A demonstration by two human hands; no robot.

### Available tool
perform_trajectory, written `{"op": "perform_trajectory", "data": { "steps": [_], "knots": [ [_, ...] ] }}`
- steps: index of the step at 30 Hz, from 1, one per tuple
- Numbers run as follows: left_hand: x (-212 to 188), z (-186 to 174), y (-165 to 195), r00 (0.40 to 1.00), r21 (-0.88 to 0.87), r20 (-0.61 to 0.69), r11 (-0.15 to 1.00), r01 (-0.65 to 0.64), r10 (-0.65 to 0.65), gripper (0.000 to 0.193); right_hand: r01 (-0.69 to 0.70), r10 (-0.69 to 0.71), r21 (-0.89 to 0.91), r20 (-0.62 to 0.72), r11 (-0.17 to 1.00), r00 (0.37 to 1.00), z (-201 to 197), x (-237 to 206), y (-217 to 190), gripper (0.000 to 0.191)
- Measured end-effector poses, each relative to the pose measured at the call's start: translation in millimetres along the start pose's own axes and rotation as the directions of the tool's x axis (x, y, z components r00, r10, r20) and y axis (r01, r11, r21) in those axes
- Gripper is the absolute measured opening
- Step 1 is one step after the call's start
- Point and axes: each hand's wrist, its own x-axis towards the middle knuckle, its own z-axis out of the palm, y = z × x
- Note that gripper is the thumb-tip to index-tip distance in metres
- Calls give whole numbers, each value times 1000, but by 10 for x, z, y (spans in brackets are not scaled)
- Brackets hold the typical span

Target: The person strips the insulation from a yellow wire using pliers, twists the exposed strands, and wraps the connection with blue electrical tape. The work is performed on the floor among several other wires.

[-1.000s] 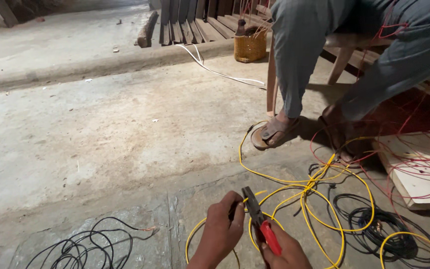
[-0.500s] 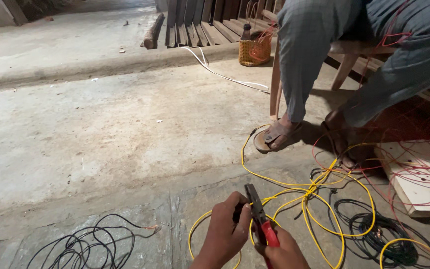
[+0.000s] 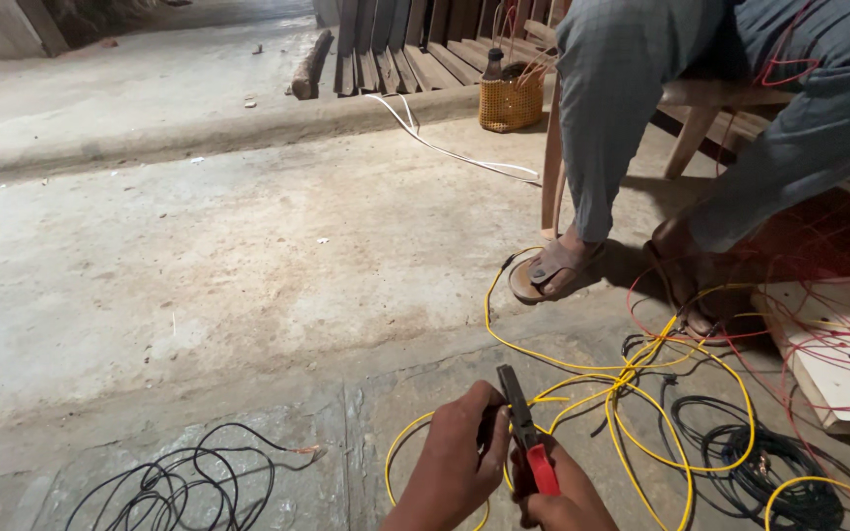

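Two hands: low at bottom edge of view, close together over yellow wire (image 3: 632,393) loops.
Left hand (image 3: 455,462): fingers curled, tips closed near the dark jaws of the pliers (image 3: 523,433); pinched object hidden, cannot tell which wire.
Right hand (image 3: 568,497): closed round the red handles of the pliers; nose pointing up and away, jaws look shut.
Pliers location: between both hands, above floor, just left of the yellow tangle.
Yellow wire: sprawled on floor from hands toward sandalled foot (image 3: 553,270); one loop runs under left hand.
Black wire, left (image 3: 179,482): loose coil at lower left, apart from hands, bare copper end pointing right.
Black cable, right (image 3: 769,472): coil at lower right, under yellow loops.
Red wire (image 3: 838,324): strands over pale board (image 3: 848,383) at right edge.
Seated person (image 3: 641,88): on wooden stool, upper right, feet near yellow wire.
Open room: broad bare concrete floor (image 3: 199,256) left and centre, ending at raised step (image 3: 228,128).
Far edge: wooden planks (image 3: 415,49), woven basket (image 3: 511,98), white cable (image 3: 445,147) beyond step.
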Motion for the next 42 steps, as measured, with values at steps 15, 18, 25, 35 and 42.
{"op": "perform_trajectory", "data": {
  "steps": [15, 18, 25, 35, 42],
  "knots": [
    [-47, 87, -47, 997, 84, -52, 995, -53, 57, 15, 38, -35, -105, 27, 994, 999, -119, 62, 169, 50],
    [-59, 130, -69, 984, 147, -84, 979, -142, 155, 15, 91, -88, -34, 86, 995, 992, -121, 27, 128, 51],
    [-67, 114, -27, 986, 125, -115, 986, -106, 120, 15, 123, -134, -162, -57, 979, 989, -87, -120, -6, 63],
    [50, 110, -228, 963, -181, 104, 947, 266, -250, 27, 246, -326, -461, -102, 853, 940, -134, -169, -237, 73],
    [21, 177, -182, 955, -228, 49, 927, 297, -294, 22, 90, -95, -195, -19, 977, 995, -166, 3, 92, 51]
  ]
}}
